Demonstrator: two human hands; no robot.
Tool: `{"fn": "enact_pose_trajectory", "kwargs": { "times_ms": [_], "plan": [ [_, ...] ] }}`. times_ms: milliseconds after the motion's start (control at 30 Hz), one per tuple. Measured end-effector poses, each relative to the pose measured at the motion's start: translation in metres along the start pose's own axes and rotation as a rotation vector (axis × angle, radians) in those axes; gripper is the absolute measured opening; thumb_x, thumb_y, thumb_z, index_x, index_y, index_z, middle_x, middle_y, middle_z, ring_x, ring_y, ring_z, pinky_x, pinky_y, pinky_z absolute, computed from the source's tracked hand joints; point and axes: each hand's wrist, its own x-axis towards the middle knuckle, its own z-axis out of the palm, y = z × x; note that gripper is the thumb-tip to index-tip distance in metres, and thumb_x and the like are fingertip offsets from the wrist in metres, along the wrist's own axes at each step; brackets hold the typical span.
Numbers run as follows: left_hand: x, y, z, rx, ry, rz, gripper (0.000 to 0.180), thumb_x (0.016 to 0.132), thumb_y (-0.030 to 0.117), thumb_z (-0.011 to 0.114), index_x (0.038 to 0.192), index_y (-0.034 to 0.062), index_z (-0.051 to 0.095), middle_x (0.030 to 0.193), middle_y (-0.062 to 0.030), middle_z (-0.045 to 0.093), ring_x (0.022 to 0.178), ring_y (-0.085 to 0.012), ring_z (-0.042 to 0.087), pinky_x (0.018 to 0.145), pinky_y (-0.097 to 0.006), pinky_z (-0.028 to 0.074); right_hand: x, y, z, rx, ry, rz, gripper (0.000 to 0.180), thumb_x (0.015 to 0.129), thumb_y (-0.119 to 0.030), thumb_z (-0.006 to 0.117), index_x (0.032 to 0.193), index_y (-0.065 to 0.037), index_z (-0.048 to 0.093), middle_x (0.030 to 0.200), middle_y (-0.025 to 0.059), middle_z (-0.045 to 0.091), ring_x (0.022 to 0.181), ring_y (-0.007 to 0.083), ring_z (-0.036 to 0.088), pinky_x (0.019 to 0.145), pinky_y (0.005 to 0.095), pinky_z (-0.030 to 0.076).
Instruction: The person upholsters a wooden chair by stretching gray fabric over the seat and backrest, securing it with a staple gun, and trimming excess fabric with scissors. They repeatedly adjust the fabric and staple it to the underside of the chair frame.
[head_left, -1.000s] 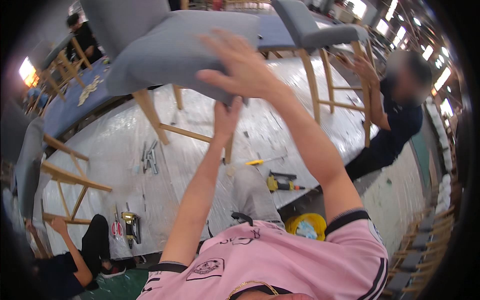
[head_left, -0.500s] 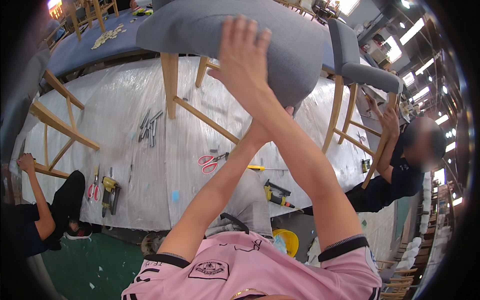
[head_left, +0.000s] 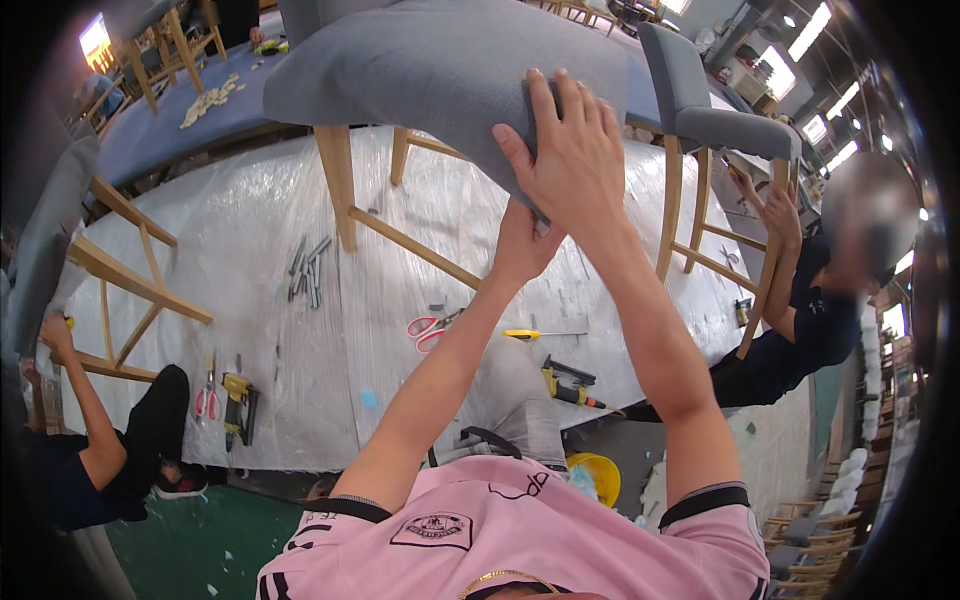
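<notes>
A grey upholstered chair (head_left: 400, 75) with pale wooden legs stands tilted on the plastic-covered table in front of me. My right hand (head_left: 575, 160) lies on the near right corner of its seat, fingers stretched over the fabric and thumb apart. Just below, my left hand (head_left: 525, 245) grips the seat's lower corner; its fingers are partly hidden behind the edge. The two hands meet at the wrist and thumb. Nearest to my arms on the table are red-handled scissors (head_left: 430, 328) and a yellow-handled screwdriver (head_left: 535, 334).
Two staple guns (head_left: 238, 405) (head_left: 572, 385), more red-handled scissors (head_left: 207, 400) and loose grey strips (head_left: 308, 272) lie on the wrapped table (head_left: 330, 400). Co-workers handle a grey chair (head_left: 735, 130) at right and another (head_left: 140, 270) at left. A yellow bucket (head_left: 603, 478) stands by my leg.
My right hand has slid rightward and down from the seat's top to its near corner. My left hand shows more fully below it. The view has shifted slightly.
</notes>
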Motion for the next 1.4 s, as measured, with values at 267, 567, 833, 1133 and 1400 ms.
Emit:
{"fn": "enact_pose_trajectory", "kwargs": {
  "times_ms": [267, 567, 833, 1133, 1400],
  "plan": [
    [-0.005, 0.043, 0.016, 0.246, 0.138, -0.279, 0.048, 0.095, 0.041, 0.075, 0.111, -0.0018, 0.06, 0.1, -0.0078, 0.064, 0.094, -0.0189, 0.056, 0.083, -0.035, 0.046, 0.061, -0.094, 0.055, -0.069, 0.154, -0.09, 0.089, 0.088, -0.061, 0.068, 0.144, 0.005, 0.048, 0.145, 0.025, 0.051, 0.139, 0.0396, 0.043, 0.118, 0.0518, 0.032],
    [0.012, 0.034, -0.01, 0.075, -0.09, -0.111, 0.063, 0.099, 0.041, 0.069, 0.135, -0.0084, 0.052, 0.126, -0.0172, 0.064, 0.115, -0.0231, 0.059, 0.102, -0.036, 0.044, -0.126, -0.012, 0.028, 1.549, 0.313, 0.845, 0.031, 0.102, -0.031, 0.063, 0.088, -0.004, 0.063, 0.073, 0.002, 0.062, 0.066, 0.0091, 0.061, 0.065, 0.0255, 0.051],
    [0.003, 0.033, -0.013, 0.022, -0.133, -0.256, 0.059, 0.101, 0.042, 0.067, 0.129, -0.008, 0.052, 0.117, -0.0147, 0.064, 0.11, -0.0185, 0.059, 0.097, -0.033, 0.046, -0.152, 0.009, 0.056, 2.043, 0.051, 1.07, 0.044, 0.103, -0.055, 0.057, 0.087, -0.014, 0.059, 0.066, -0.0051, 0.052, 0.056, 0.0083, 0.053, 0.048, 0.0254, 0.039],
    [0.019, 0.025, -0.01, 0.041, 0.082, -0.048, 0.044, 0.093, 0.042, 0.078, 0.084, 0.0031, 0.059, 0.066, -0.0013, 0.061, 0.05, -0.0089, 0.055, 0.047, -0.025, 0.043, -0.141, -0.008, 0.083, 2.208, 0.167, 0.868, 0.043, 0.109, -0.042, 0.051, 0.078, -0.013, 0.059, 0.062, -0.0013, 0.058, 0.05, 0.011, 0.052, 0.047, 0.0267, 0.04],
    [0.02, 0.049, 0.004, 0.125, 0.012, -0.344, 0.041, 0.089, 0.039, 0.083, 0.083, 0.0028, 0.065, 0.057, 0.0006, 0.059, 0.047, -0.0082, 0.054, 0.045, -0.025, 0.041, -0.153, -0.014, 0.108, 2.304, 0.346, 0.819, 0.045, 0.108, -0.038, 0.05, 0.071, -0.013, 0.053, 0.053, -0.001, 0.051, 0.043, 0.0099, 0.044, 0.043, 0.0259, 0.034]
  ]
}}
